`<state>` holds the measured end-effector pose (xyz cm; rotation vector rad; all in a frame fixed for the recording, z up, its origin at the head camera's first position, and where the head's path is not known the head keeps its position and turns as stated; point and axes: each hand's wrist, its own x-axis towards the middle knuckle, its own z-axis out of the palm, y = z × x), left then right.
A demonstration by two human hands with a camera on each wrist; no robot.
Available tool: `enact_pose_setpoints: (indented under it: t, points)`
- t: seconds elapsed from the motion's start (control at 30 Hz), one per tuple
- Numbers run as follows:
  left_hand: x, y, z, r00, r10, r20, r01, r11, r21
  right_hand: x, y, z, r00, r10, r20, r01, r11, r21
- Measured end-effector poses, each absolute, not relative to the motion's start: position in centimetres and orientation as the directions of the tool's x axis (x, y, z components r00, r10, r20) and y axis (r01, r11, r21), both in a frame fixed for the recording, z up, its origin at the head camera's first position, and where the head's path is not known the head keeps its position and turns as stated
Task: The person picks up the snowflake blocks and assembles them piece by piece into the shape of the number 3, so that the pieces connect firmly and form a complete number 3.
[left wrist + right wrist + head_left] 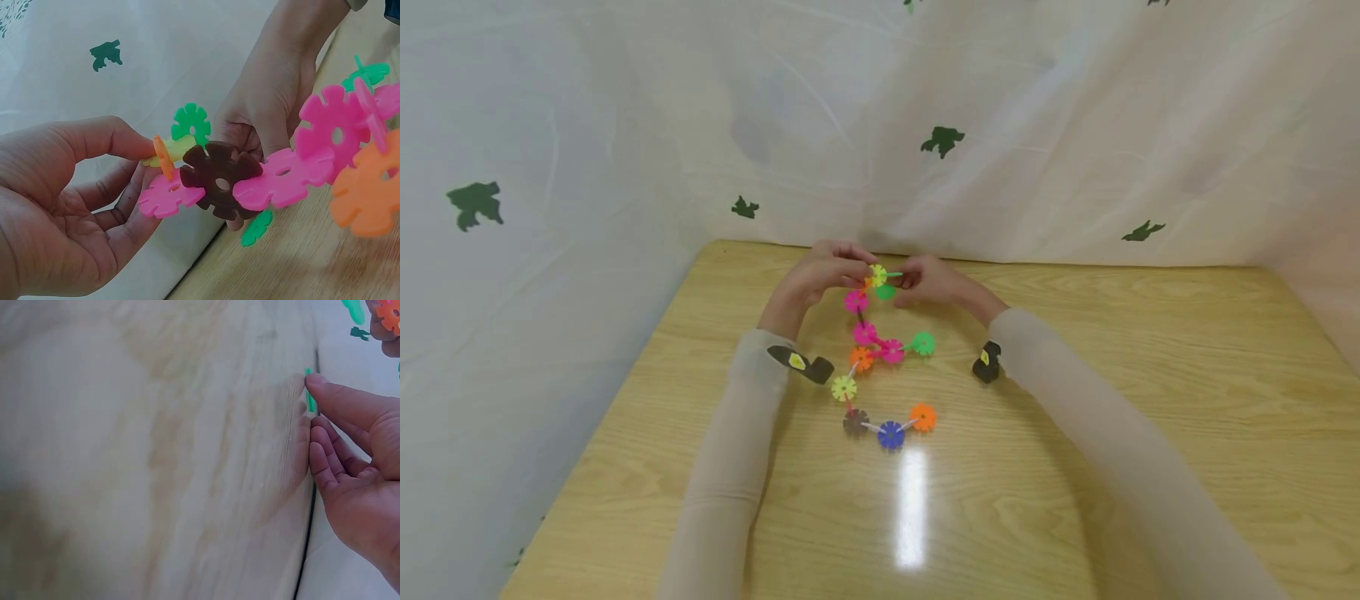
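A chain of flower-shaped plastic discs in mixed colours runs from the far side of the table toward the middle. My left hand [833, 271] pinches the yellow flower disc [877, 275] at its far end, beside an orange disc [163, 157]. One green disc [190, 123] is slotted onto that yellow one. Farther along are a brown disc [222, 178] and pink discs [284, 179]. My right hand [934, 281] has thumb and fingertips at opposite edges of a separate green disc [310, 394], low at the tabletop and seen edge-on in the right wrist view.
The chain's near end curves right through a blue disc [891, 435] to an orange disc [922, 417]. A green disc [923, 342] forms a side branch. A white curtain [1030, 192] hangs behind the wooden table [1150, 375].
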<state>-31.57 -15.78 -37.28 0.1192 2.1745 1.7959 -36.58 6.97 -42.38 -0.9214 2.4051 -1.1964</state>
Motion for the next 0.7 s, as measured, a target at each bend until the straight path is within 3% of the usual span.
enact_pose_setpoints:
  t: [0.43,0.7]
  points:
    - [-31.56,-15.66,-37.52,-0.943,0.283,-0.177,-0.117,0.216,0.969,-37.16,6.62,-42.26,-0.718,-0.696,-0.005,-0.497,0.517,-0.697]
    - [-31.44,-15.41,-37.46,-0.942,0.282,-0.182,-0.121,0.221,0.968,-36.59,6.91,-42.15,-0.727,-0.686,-0.004,-0.462,0.494,-0.737]
